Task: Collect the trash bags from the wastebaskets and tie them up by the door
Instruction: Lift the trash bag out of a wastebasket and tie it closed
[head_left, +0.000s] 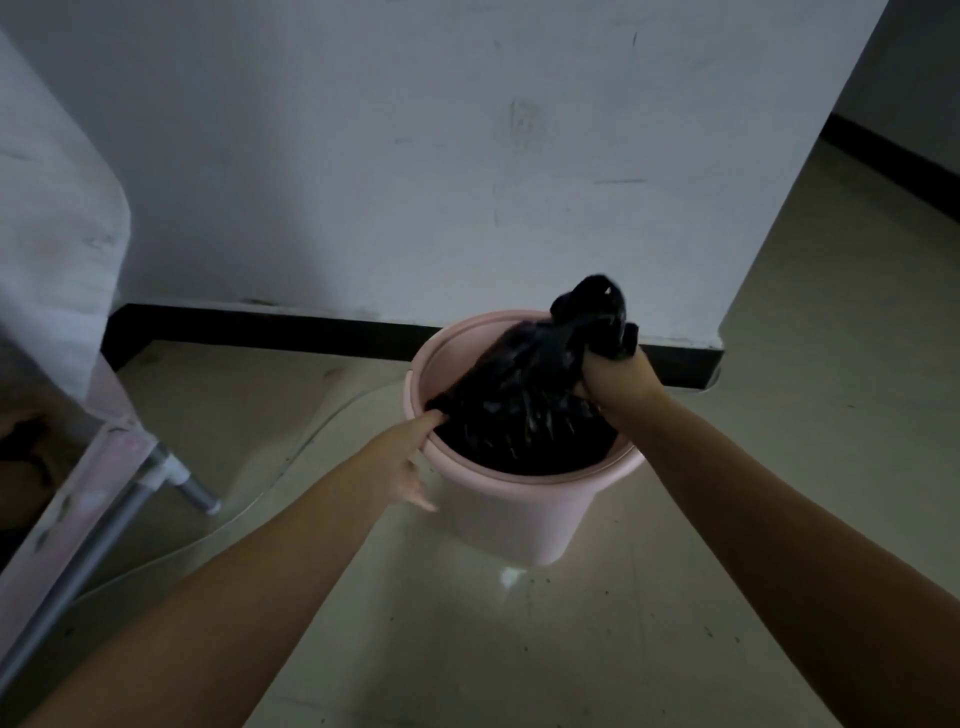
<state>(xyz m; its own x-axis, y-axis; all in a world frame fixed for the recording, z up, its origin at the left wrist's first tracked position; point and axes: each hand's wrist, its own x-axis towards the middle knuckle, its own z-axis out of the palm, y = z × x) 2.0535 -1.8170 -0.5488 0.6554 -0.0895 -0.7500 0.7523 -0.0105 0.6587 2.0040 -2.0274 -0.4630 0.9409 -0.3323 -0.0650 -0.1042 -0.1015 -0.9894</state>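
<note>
My right hand (615, 382) is fisting tight around the gathered neck of the black trash bag (524, 410), bunched top sticking up above my knuckles. Bag body is sitting inside the pink wastebasket (519, 512) on the floor near the white wall (415, 156). My left hand (408, 457) is gripping the basket's near-left rim, fingers hooked over the edge.

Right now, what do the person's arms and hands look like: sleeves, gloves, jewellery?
Both arms are bare from the bottom edge of the picture to the fingers, with no sleeve in view. The left hand and the right hand wear no gloves. No watch, bracelet or ring shows on the visible wrists and fingers, though the light is dim and some fingers are hidden.
</note>
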